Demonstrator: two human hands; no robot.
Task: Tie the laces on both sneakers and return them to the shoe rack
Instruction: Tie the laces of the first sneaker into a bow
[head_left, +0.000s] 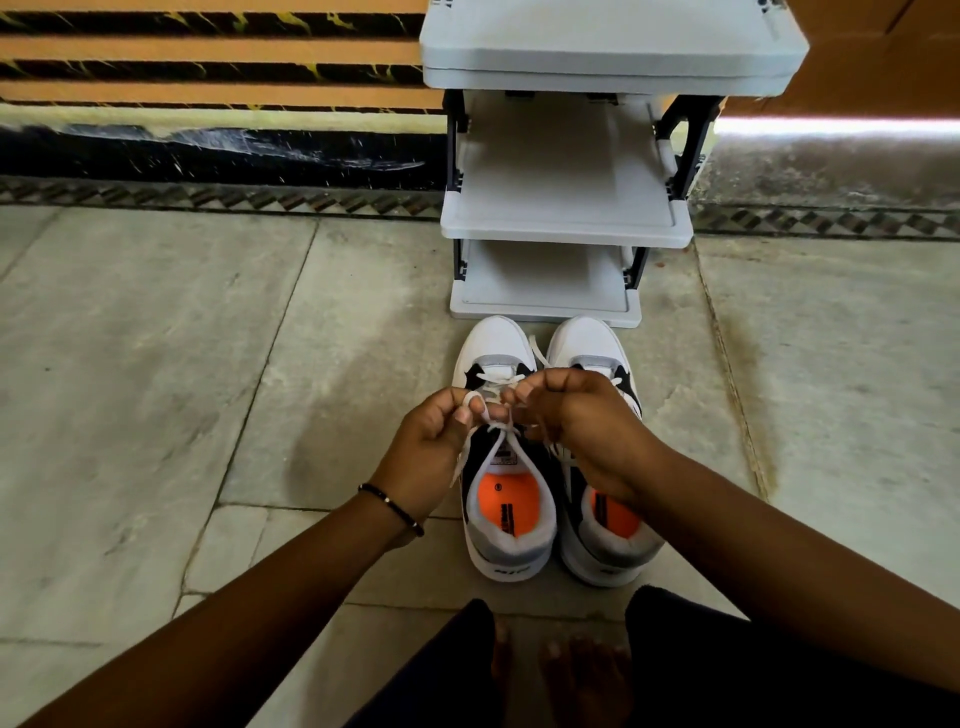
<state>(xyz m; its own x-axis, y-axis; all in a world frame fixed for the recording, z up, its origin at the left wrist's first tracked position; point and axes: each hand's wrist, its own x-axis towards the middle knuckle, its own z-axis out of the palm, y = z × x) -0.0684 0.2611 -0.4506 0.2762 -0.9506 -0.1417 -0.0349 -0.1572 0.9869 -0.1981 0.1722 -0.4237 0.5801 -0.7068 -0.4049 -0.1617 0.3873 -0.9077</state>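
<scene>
Two white, grey and black sneakers with orange insoles stand side by side on the stone floor, toes toward the rack. Over the left sneaker (506, 540), my left hand (434, 449) pinches a loop of its white lace (501, 447). My right hand (582, 421) holds the other lace end, and the two strands cross between my hands. My right forearm passes over the right sneaker (605, 545) and hides part of it. The grey shoe rack (566, 228) stands just beyond the toes, with nothing on its shelves.
The rack stands against a wall with orange and black stripes (208, 57). Grey stone tiles (156, 364) stretch to both sides of the shoes. My bare feet (561, 670) and dark trouser legs are at the bottom edge.
</scene>
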